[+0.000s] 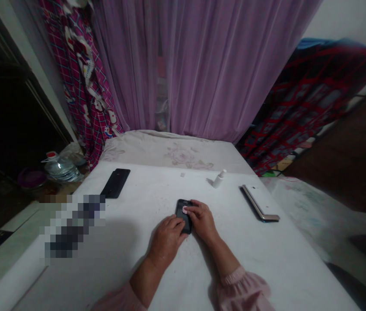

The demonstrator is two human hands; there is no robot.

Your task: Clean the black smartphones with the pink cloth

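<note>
A black smartphone (187,226) lies face up on the white cloth in front of me. My left hand (169,235) grips its lower left side, fingers resting on the screen and thumb at the bottom edge. Pinched in the fingertips of my right hand (204,219) is a small pink eraser-like piece (184,210), pressed against the upper part of the screen. I cannot make out exactly what this piece is. Fine dark crumbs lie on the cloth around the phone.
A small white spray bottle (219,179) stands beyond the phone. Stacked phones (259,203) lie at the right, and dark phones (116,183) at the left. Part of the left side is pixelated. A water jug (60,167) stands off the table, and purple curtains (208,69) hang behind.
</note>
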